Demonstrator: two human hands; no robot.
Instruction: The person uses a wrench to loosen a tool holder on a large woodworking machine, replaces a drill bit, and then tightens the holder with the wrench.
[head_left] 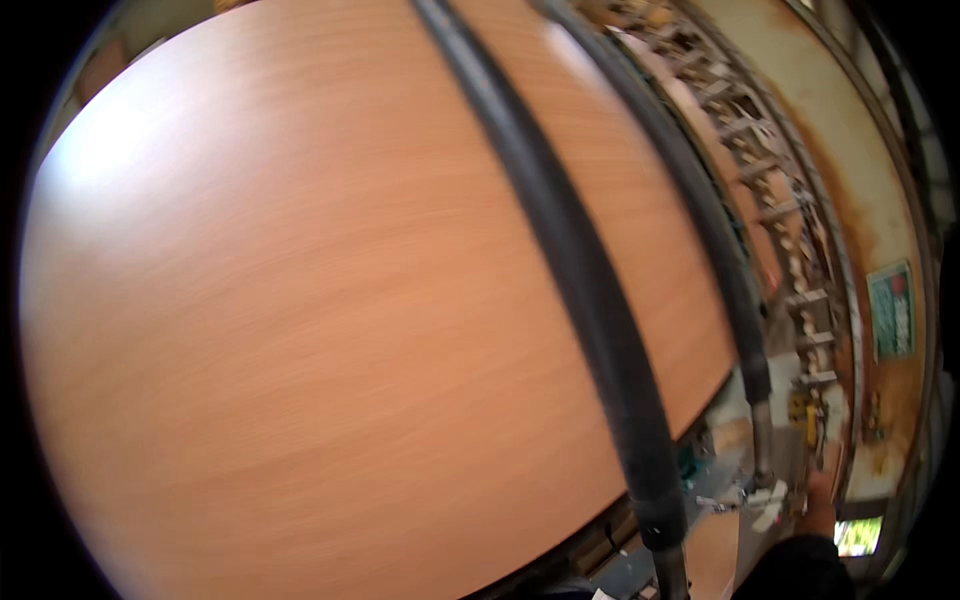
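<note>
My right hand (820,508) reaches in from a dark sleeve (800,570) at the lower right, beside the metal edge of a machine. Its fingers are blurred and partly hidden, so I cannot tell what they touch. Just above it is a small yellow part (811,424), perhaps a lever. A large wood-grain board (330,330) fills most of the view. Across the board run two long dark padded bars (580,260) (690,190), each with a bare metal end at the bottom. My left hand does not show.
Along the right runs a row of metal brackets (790,208) on the machine's side. Beyond stands a rusty cream panel (850,150) with a green label plate (890,312). White scraps (768,505) lie near the bars' lower ends.
</note>
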